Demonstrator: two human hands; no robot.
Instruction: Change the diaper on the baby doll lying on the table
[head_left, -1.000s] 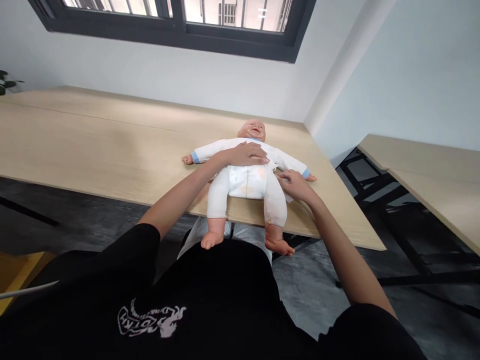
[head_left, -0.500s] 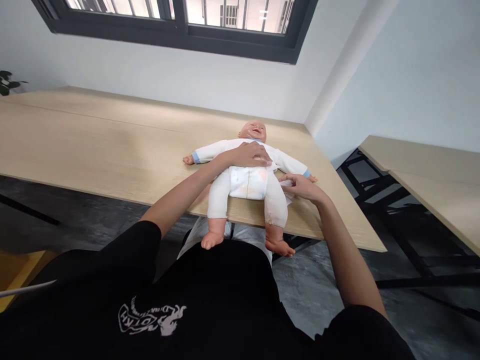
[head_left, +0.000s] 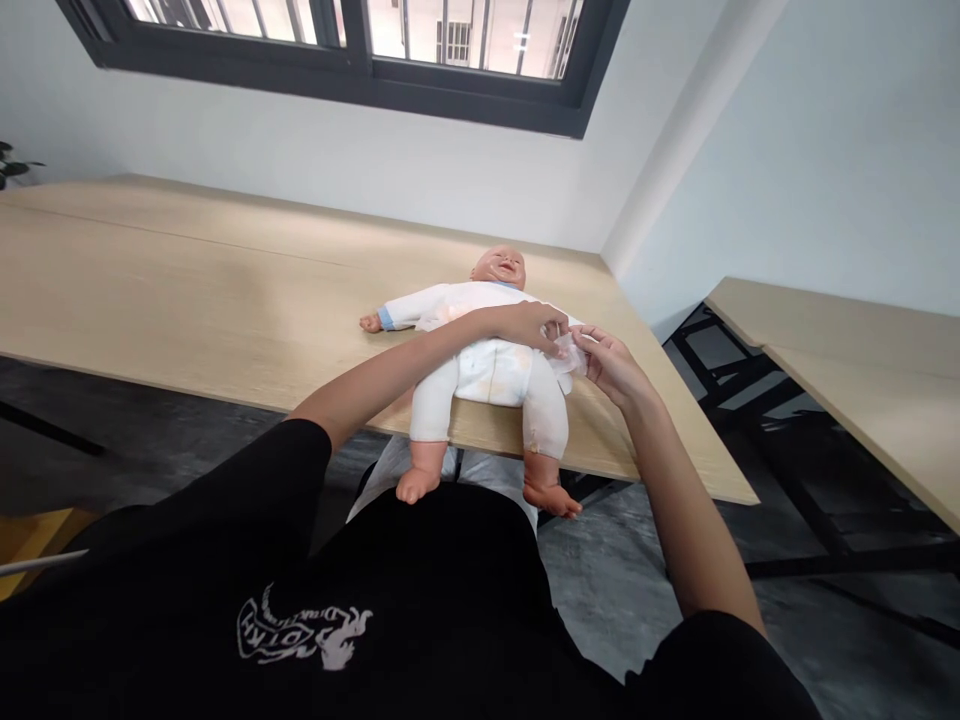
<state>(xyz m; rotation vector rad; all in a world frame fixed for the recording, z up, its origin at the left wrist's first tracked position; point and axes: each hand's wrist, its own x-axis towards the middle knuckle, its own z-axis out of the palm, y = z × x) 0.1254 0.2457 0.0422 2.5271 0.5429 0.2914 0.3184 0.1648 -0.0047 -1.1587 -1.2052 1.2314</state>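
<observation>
A baby doll [head_left: 487, 345] lies on its back on a pale wood table, in a white long-sleeved top with blue cuffs and a diaper. Its bare feet hang past the table's front edge. My left hand [head_left: 534, 325] reaches across the doll's belly, with its fingertips at a crumpled, translucent white sheet [head_left: 568, 353] beside the doll's right-hand side. My right hand [head_left: 611, 366] pinches that sheet from the right. Much of the doll's arm on that side is hidden behind my hands.
The pale wood table [head_left: 187, 270] runs along the wall under a dark-framed window [head_left: 352, 60]. A second wood table [head_left: 832, 340] stands at the right, with black metal legs beneath it. A potted plant [head_left: 7, 170] shows at the far left, and a yellow object [head_left: 37, 540] lies low at the left.
My left hand has slid off the doll's chest, rightward to the white sheet. My right hand has risen toward the doll's side and now pinches the sheet, which is lifted slightly.
</observation>
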